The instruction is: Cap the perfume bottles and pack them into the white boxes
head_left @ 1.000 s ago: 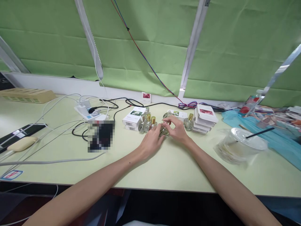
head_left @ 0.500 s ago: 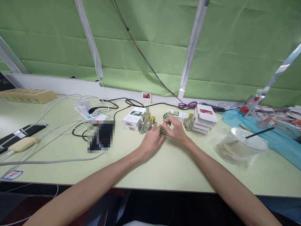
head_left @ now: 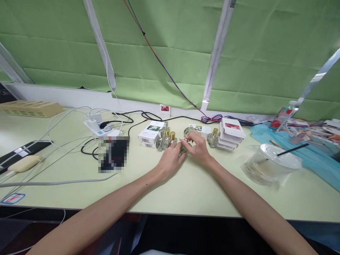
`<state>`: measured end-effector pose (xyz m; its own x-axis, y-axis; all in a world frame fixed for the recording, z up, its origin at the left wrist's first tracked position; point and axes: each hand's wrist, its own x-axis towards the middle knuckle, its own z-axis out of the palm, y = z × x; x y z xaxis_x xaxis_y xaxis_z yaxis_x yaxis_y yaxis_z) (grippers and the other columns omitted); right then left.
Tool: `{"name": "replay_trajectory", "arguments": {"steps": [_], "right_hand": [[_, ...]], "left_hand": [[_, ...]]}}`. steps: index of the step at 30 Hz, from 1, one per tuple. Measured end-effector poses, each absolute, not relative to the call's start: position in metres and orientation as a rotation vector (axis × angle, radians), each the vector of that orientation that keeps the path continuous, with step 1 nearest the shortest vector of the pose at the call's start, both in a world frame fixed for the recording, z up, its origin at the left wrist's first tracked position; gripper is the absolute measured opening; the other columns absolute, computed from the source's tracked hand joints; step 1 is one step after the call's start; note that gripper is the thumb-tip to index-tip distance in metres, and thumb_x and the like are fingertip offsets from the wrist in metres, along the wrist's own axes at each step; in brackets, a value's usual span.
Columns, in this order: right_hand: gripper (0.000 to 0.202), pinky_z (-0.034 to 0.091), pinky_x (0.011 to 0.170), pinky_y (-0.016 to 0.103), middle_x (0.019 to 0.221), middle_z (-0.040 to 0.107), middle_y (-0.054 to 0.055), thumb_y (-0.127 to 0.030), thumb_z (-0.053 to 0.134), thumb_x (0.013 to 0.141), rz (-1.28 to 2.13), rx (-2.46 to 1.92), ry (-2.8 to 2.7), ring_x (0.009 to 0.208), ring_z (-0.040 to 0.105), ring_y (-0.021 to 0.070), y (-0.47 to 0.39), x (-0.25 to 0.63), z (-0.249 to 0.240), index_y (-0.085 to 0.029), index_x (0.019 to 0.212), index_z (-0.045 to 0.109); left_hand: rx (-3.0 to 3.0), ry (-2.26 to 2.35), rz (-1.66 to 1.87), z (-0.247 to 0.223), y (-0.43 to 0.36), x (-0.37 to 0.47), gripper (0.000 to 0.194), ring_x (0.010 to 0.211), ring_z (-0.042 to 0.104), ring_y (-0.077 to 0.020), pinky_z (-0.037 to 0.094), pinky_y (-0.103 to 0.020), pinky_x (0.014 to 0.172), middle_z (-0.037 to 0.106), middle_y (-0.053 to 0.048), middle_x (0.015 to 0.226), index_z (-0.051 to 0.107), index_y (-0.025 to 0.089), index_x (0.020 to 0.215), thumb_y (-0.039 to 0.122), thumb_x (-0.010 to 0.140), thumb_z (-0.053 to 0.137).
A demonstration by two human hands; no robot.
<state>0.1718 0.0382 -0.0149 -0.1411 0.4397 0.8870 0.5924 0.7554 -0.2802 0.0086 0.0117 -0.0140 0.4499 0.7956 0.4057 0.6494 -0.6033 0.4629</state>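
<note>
Between both hands, small clear glass bottle (head_left: 183, 150), left hand (head_left: 170, 161) and right hand (head_left: 199, 148) pinching it

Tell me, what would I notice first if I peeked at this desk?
Probably the two bare arms meeting mid-table, the left hand and right hand closed around a small glass bottle. Just left of them stands a cluster of gold-capped bottles beside a white box. Behind everything hangs a big green curtain.

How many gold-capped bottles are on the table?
4 show gold caps: three clustered by the white box, at and; one beside the stacked boxes. Hands may hide more.
</note>
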Motion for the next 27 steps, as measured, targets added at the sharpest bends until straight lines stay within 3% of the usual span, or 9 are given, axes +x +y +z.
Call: {"name": "replay_trajectory", "arguments": {"steps": [9, 17, 27], "right_hand": [[0.034, 0.041, 0.065, 0.034, 0.068, 0.054, 0.001, -0.034, 0.06, 0.098, -0.258, -0.856, -1.729, 0.07, 0.048, 0.0189, 0.0387, 0.1664, -0.0172, -0.024, 0.068, 0.045], [0.035, 0.039, 0.064, 0.034, 0.065, 0.052, 0.001, -0.032, 0.058, 0.098, -0.338, -0.868, -1.751, 0.067, 0.046, 0.019, 0.0408, 0.1659, -0.0165, -0.025, 0.067, 0.044], [0.026, 0.043, 0.065, 0.035, 0.068, 0.056, 0.002, -0.036, 0.059, 0.099, -0.351, -0.864, -1.761, 0.069, 0.05, 0.0198, 0.0391, 0.1696, -0.0208, -0.025, 0.076, 0.053]], "left_hand": [[2.471, 1.292, 0.88, -0.0122, 0.01, 0.0099, 0.024, 0.093, 0.068, -0.0283, 0.053, -0.04, 0.078, 0.068, -0.014, 0.112, 0.059, 0.016, 0.116, 0.029, 0.097, 0.051], [2.5, 1.326, 0.858, -0.0116, 0.0092, 0.01, 0.025, 0.093, 0.068, -0.0287, 0.052, -0.038, 0.077, 0.067, -0.014, 0.112, 0.058, 0.015, 0.116, 0.029, 0.097, 0.051], [2.549, 1.386, 0.799, -0.0079, 0.0044, 0.0103, 0.033, 0.088, 0.07, -0.0282, 0.051, -0.036, 0.068, 0.071, -0.014, 0.108, 0.058, 0.013, 0.121, 0.034, 0.096, 0.051]]}}
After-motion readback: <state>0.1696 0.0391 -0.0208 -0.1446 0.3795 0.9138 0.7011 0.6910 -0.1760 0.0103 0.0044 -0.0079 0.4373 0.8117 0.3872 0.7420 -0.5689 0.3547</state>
